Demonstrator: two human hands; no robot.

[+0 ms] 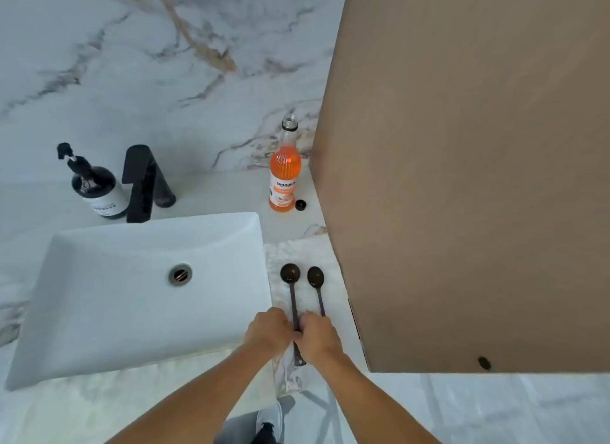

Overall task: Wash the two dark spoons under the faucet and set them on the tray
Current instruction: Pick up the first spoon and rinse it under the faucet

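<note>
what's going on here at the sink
A person stands at a marble counter beside a white sink. Both hands meet on the handles of two dark spoons lying side by side on a marbled tray: the left hand at the left spoon, the right hand at the right spoon. No water runs from the black faucet.

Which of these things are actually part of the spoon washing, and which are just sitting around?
Part of the job: two dark round-bowled spoons, marbled tray, black faucet, white rectangular sink, left hand, right hand.

Lying about: orange syrup bottle, its black cap, dark soap dispenser.
</note>
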